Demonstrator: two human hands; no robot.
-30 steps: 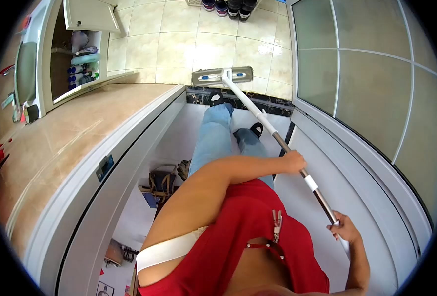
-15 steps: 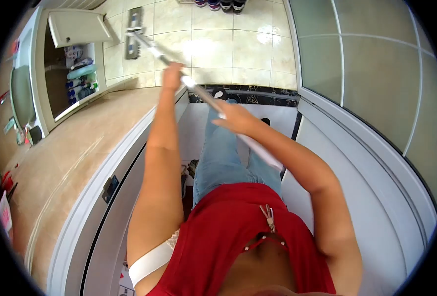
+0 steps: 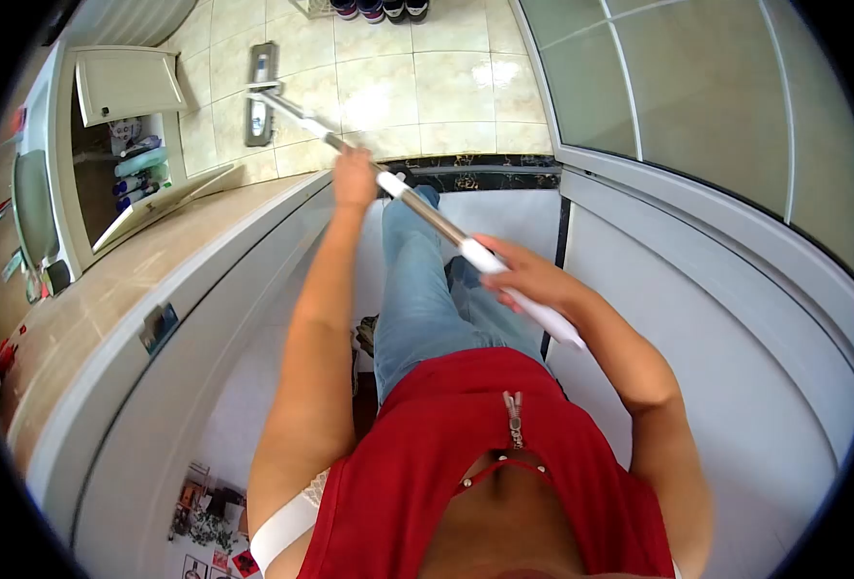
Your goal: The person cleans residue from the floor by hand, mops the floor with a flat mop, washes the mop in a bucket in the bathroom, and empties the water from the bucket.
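Head view: flat mop (image 3: 434,217) in both hands, its head (image 3: 261,116) down on the pale tiled floor (image 3: 379,92), beyond the dark threshold (image 3: 485,174) and near the open cabinet doors (image 3: 128,87). Left hand (image 3: 354,178) clamped on the shaft just above the white collar (image 3: 391,183), on the mop-head side; fingers together, wrapped round. Right hand (image 3: 543,280) nearer the body, fingers curled round the white grip (image 3: 554,323), whose end pokes out past the palm. Handling, as judged: the forward left hand does best as guide and pivot, the rear right hand as the one that pushes and turns. Low, even pressure should hold the plate flat; a steep twist at the grip could tip it onto an edge. The cabinet side wants care, since a wide swing could knock the lower door (image 3: 162,210); so do the shoes (image 3: 379,12) at the top. Pointing: shaft slants from grip at lower right to joint at upper left, aimed forward and to the person's left. Head's long axis runs nearly fore and aft, away from the person, at a marked angle to the shaft.
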